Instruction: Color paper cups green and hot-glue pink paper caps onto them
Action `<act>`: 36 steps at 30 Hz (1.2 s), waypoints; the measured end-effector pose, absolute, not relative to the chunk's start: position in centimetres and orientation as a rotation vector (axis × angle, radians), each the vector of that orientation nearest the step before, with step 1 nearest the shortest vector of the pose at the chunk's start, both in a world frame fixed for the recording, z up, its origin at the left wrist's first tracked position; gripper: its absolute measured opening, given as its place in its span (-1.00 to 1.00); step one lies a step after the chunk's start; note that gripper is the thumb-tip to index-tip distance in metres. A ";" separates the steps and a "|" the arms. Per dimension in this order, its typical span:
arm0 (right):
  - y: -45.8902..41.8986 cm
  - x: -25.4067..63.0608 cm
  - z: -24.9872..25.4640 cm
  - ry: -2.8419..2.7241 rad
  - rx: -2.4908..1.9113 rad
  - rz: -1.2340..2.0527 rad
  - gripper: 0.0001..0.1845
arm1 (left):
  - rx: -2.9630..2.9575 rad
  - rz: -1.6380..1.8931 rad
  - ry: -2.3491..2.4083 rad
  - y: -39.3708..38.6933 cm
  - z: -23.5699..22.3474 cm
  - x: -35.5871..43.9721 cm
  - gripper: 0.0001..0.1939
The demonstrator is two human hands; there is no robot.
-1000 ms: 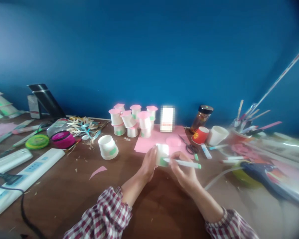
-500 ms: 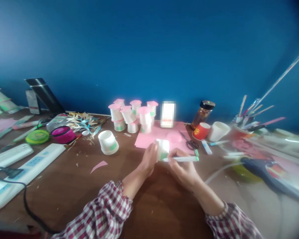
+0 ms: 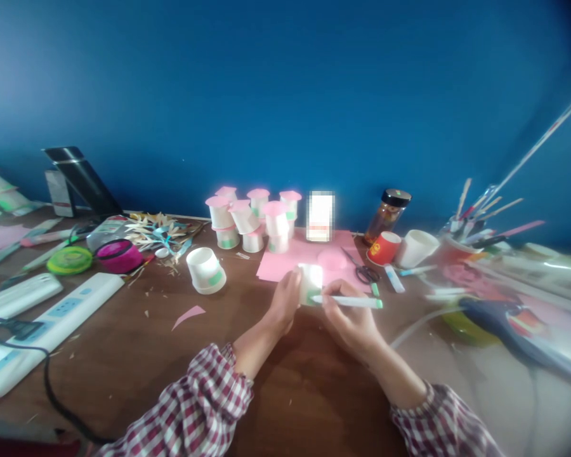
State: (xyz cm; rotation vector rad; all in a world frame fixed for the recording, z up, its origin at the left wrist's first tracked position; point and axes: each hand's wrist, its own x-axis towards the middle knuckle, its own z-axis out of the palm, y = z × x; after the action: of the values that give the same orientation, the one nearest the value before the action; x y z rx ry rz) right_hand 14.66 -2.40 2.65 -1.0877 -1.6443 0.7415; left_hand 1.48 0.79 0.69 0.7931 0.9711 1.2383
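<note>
My left hand (image 3: 286, 298) is closed around the left side of a small white paper cup (image 3: 311, 278), which has a green patch low on its wall. Between the fingers of my right hand (image 3: 345, 317) lies a white marker pen (image 3: 354, 301) with a green end. Its tip points left and meets the green patch, or comes very near it. Beyond the cup, pink paper sheets (image 3: 280, 261) lie on the brown table, with a pink paper disc (image 3: 332, 259) on them. A green pen cap (image 3: 375, 289) rests just beyond the marker.
Stacked white cups with pink tops (image 3: 276, 222) stand behind the pink sheets. Nested white cups (image 3: 206, 271) sit to the left. Scissors (image 3: 366, 274), a red cup (image 3: 384, 247) and a glue gun (image 3: 495, 330) are on the right. A power strip (image 3: 61, 324) lies at left.
The marker's green end has shifted slightly right and its tip sits a little higher on the cup. Both hands keep their holds. The whole view has moved very slightly.
</note>
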 end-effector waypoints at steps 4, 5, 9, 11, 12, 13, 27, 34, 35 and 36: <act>-2.4 14.6 2.5 -1.648 -1.103 0.735 -0.91 | 0.836 1.271 0.998 0.6 1.0 1.7 -0.58; -2.4 14.6 2.5 -1.646 -1.100 0.758 -0.90 | 0.836 1.267 0.997 0.6 1.0 1.7 -0.58; -2.4 14.7 2.4 -1.622 -1.060 0.865 -0.86 | 0.830 1.273 0.987 0.7 0.9 1.7 -0.57; -2.4 14.7 2.3 -1.597 -1.047 0.830 -0.87 | 0.831 1.280 0.989 0.7 0.9 1.7 -0.57; -2.4 14.7 2.3 -1.586 -1.044 0.803 -0.88 | 0.830 1.279 0.995 0.7 1.0 1.7 -0.57; -2.3 14.7 2.3 -1.586 -1.043 0.797 -0.88 | 0.828 1.276 1.003 0.7 1.1 1.7 -0.56; -1.5 15.1 1.8 -1.291 -0.950 0.924 -0.83 | 0.661 1.265 0.689 1.4 0.0 1.1 -0.55; -2.1 14.6 2.2 -1.481 -0.974 0.863 -0.87 | 0.641 1.271 0.709 1.5 0.0 1.0 -0.47; -2.1 14.6 2.2 -1.496 -0.982 0.870 -0.87 | 0.645 1.269 0.717 1.5 0.0 0.9 -0.48; -2.1 14.5 2.1 -1.503 -0.992 0.874 -0.87 | 0.651 1.265 0.727 1.5 0.0 0.9 -0.48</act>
State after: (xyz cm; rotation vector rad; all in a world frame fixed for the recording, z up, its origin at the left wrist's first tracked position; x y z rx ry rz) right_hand 14.51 -2.10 2.11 -0.9917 -1.5035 0.8742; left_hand 0.94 1.48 -0.03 0.6514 0.7275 1.2649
